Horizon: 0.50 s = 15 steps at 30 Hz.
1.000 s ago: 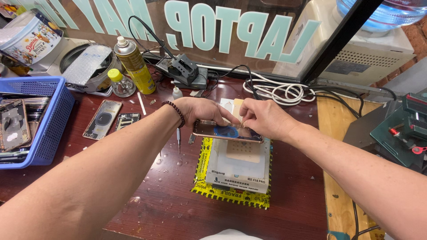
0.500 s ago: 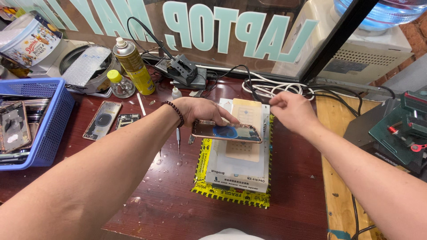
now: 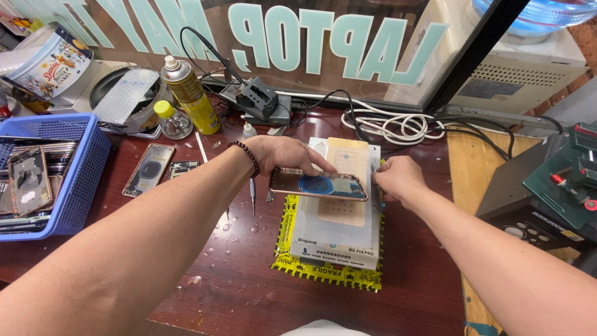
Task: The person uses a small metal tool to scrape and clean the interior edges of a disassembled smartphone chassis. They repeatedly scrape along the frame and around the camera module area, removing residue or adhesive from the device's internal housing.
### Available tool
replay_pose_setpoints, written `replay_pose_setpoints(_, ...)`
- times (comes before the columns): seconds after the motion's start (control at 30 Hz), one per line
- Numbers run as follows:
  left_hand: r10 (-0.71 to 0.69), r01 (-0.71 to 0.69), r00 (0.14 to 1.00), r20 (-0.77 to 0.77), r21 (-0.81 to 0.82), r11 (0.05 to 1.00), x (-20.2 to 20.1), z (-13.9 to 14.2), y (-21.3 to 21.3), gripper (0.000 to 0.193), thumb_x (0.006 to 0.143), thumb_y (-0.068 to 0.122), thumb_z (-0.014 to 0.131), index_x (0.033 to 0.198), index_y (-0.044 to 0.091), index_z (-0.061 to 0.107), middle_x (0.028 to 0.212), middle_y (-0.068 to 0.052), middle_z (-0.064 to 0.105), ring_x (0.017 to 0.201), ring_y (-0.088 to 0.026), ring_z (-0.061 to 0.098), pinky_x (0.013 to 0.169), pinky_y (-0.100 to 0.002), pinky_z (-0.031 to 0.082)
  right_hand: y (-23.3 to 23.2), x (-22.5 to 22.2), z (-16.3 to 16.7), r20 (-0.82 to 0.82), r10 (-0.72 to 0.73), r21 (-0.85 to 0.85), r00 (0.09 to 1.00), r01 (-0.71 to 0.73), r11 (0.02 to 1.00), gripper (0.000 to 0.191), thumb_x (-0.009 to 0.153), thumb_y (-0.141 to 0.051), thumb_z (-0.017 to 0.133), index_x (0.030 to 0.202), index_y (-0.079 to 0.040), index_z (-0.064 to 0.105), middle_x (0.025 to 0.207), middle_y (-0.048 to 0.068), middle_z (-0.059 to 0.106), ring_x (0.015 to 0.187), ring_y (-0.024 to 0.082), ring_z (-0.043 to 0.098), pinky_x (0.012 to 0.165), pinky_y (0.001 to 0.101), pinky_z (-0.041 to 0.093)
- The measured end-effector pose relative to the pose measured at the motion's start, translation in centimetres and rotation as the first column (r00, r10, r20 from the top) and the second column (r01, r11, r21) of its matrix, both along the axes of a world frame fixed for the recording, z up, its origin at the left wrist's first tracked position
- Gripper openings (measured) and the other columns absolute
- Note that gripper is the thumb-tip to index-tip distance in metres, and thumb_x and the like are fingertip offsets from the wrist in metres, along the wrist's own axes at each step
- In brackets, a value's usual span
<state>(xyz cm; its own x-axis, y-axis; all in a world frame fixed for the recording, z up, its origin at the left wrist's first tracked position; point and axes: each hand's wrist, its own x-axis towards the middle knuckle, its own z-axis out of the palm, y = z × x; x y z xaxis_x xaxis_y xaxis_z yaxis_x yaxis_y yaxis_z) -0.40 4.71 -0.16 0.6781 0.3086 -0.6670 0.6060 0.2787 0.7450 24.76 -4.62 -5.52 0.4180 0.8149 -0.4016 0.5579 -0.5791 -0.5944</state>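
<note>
My left hand [image 3: 283, 155], with a bead bracelet on its wrist, holds a rose-gold phone frame [image 3: 318, 185] level over a white heating pad unit [image 3: 339, 214]. The frame's back shows a blue round patch. My right hand [image 3: 398, 180] is at the pad's right edge, just past the phone frame's right end, fingers curled; whether it pinches something small I cannot tell. The pad sits on a yellow and black mat [image 3: 323, 270].
A blue basket [image 3: 74, 180] of phone parts stands at the left, with a loose phone back [image 3: 148, 169] beside it. A yellow spray can [image 3: 189, 96], small bottle [image 3: 171, 119], soldering stand [image 3: 258, 99] and white cables [image 3: 398, 124] line the back. A screwdriver [image 3: 252, 193] lies near my wrist.
My right hand lifted away to the right, then came back down to the pad's right edge. The left hand kept the phone frame in place.
</note>
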Motion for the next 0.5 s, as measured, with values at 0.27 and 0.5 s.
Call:
replay_pose_setpoints(0.27,-0.083,0.088,0.996,-0.031,0.204,0.975,0.5,0.9,0.2,0.048,0.083,0.001,0.066,0.128,0.015,0.075,0.131,-0.008,0.072,0.116,-0.018,0.064,0.099,-0.031,0.051,-1.7,1.3,4.3,0.144,0.225,0.451,0.964,-0.266,0.852,0.024,0.084,-0.015,0.070,0.105,-0.001,0.068,0.087,0.009,0.075,0.079,0.017,0.072,0.073,0.0292,0.054)
replay_pose_setpoints(0.5,-0.169,0.185,0.982,-0.078,0.311,0.932,1.0,1.6,0.1,0.051,0.075,0.001,0.068,0.123,0.017,0.076,0.134,-0.007,0.069,0.129,-0.020,0.056,0.108,-0.033,0.041,-2.3,-2.4,5.6,-0.152,0.435,0.345,0.888,-0.364,0.865,0.023,0.082,-0.011,0.072,0.103,-0.004,0.076,0.081,0.003,0.069,0.067,0.011,0.064,0.062,0.0303,0.054)
